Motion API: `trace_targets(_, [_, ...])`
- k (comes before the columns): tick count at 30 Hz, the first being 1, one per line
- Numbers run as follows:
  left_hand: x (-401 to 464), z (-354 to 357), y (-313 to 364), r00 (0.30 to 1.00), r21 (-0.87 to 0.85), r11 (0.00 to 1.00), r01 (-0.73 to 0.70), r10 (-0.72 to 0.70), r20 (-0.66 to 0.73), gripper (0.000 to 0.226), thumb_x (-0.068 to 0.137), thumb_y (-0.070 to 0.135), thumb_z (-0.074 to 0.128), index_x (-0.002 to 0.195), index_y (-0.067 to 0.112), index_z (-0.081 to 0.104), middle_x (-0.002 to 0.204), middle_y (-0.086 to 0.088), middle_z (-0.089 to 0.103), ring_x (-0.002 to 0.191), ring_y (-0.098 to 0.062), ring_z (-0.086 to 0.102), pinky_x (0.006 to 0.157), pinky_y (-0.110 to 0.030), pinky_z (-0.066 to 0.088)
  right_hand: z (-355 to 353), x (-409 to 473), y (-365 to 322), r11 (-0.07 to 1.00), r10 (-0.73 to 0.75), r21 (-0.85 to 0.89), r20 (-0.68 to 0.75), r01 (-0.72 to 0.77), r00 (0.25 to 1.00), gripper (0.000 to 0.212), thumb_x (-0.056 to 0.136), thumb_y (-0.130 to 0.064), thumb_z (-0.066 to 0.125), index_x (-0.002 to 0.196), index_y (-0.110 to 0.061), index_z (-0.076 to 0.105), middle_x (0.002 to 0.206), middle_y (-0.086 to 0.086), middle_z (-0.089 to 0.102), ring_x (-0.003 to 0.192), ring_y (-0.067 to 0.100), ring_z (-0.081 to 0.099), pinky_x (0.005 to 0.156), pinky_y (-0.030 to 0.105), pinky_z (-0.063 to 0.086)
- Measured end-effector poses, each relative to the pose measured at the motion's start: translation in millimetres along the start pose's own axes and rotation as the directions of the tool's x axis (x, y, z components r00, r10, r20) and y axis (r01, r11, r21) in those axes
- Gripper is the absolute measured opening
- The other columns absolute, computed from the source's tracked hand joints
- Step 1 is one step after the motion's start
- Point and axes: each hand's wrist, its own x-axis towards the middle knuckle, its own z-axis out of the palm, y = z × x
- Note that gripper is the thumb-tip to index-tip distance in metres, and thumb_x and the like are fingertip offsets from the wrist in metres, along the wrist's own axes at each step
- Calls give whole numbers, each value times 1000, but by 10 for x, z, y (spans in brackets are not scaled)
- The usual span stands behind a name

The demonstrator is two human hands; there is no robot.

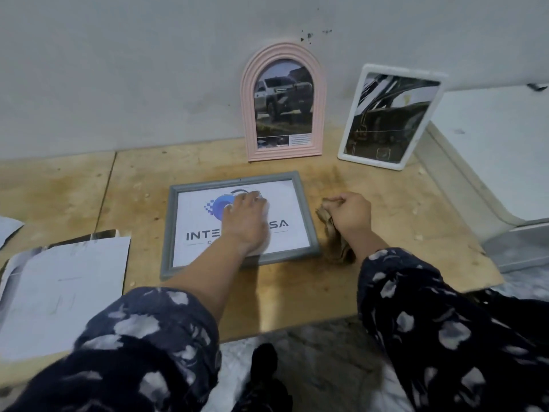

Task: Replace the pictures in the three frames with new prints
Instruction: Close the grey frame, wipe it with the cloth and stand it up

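My left hand (246,221) lies flat, fingers straight, on the grey frame (237,224). At three o'clock of it, my right hand (350,215) grips a cloth (335,239)

Grey frame (240,224) lies flat holding a logo print; pink arched frame (282,102) and white frame (389,117) lean upright.

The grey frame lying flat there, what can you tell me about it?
The grey frame is rectangular with a narrow moulded border that looks like painted wood or plastic. It lies face up on the wooden board, below the pink arched frame. Inside is a white print with a blue logo and dark lettering. The left hand rests flat on it.
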Motion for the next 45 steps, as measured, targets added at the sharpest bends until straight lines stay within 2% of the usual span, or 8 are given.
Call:
trace_targets(3, [243,-5,257,984,26,994,-108,103,145,68,95,39,54,151,18,23,162,2,9,148,-22,9,118,-46,17,143,299,-267,999,17,42,25,-18,1000,24,86,-23,68,107,-13,73,110,4,70,99,17,63,82,15,38])
trace_targets(9, [492,31,290,952,28,994,-102,90,292,85,85,46,67,152,17,22,162,3,9,144,-23,20,111,-42,32,387,769,-608,998,59,35,22,-60,998,23,85,-25,69,104,-12,73,103,5,71,92,17,63,79,21,45])
trace_targets(14, [539,65,286,955,14,994,-110,102,277,86,83,43,70,151,16,24,161,1,12,143,-24,20,112,-42,32,645,785,-640,997,76,-5,33,-75,997,8,83,-16,68,90,-13,71,87,2,69,78,19,65,72,24,53])
trace_targets(24, [529,16,265,955,16,996,-89,80,286,88,82,48,70,150,19,24,161,4,13,142,-23,21,105,-42,37,406,245,-354,986,27,-167,153,-1,988,13,88,-19,62,93,-11,70,100,1,69,91,14,61,77,22,44])
trace_targets(33, [479,7,262,953,51,992,-116,97,288,86,86,48,65,151,15,21,161,1,11,142,-26,21,106,-43,36,256,-460,59,993,106,34,145,-112,984,3,88,-20,65,91,-21,64,95,-4,62,92,13,59,81,24,46])
trace_targets(36, [469,31,259,951,42,992,-115,98,292,87,86,49,64,152,15,19,161,0,9,143,-27,19,109,-42,34,158,-624,150,991,107,66,169,-120,980,9,88,-18,66,97,-16,67,94,-6,60,90,9,55,74,14,41])
trace_targets(41, [442,90,236,953,-27,994,-109,113,281,86,89,46,63,154,17,13,162,2,5,146,-25,12,112,-43,30,-167,-495,142,974,131,-221,355,-53,926,18,80,-20,75,96,-13,74,90,-3,65,87,8,57,77,16,39])
trace_targets(45, [468,114,162,956,-101,988,-116,139,259,83,89,46,62,152,14,19,161,-1,10,146,-26,14,114,-43,28,-306,-197,-154,960,136,-272,273,-59,952,7,77,-17,76,76,-15,70,76,-4,64,81,13,58,60,20,42])
